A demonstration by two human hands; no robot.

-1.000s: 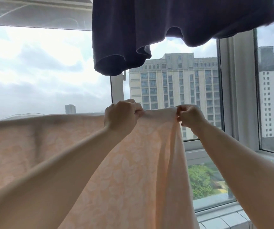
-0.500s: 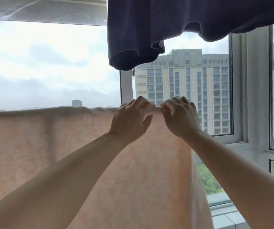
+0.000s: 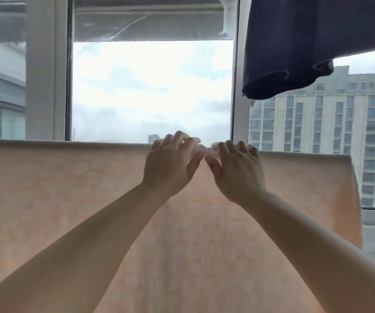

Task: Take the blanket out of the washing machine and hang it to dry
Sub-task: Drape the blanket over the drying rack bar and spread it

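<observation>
Peach cloth with a faint floral print, the blanket (image 3: 73, 199), hangs as a flat sheet across nearly the whole width of the head view, its top fold running level in front of the window (image 3: 150, 91). Whatever bar or line carries it is hidden under the fold; cannot tell which. Right-hand edge of the blanket drops free, stopping short of the frame's right border. Both arms reach up to the middle of the top fold. Left hand (image 3: 170, 163) and right hand (image 3: 236, 168) sit close together, nearly touching, fingers bent loosely over the fold and lying on it, thumbs spread below against the front face. Neither hand looks clenched, and no pinch of cloth is plain between thumb and fingers; the fingertips are blurred, so a light hold cannot be ruled out. A dark navy garment (image 3: 306, 46) hangs above and to the right, apart from the blanket. Washing machine not in view. Judgement on progress: removal and draping appear done, since the cloth hangs spread and mostly smooth. What seems left is minor, evening out the centre of the fold and letting go.
</observation>
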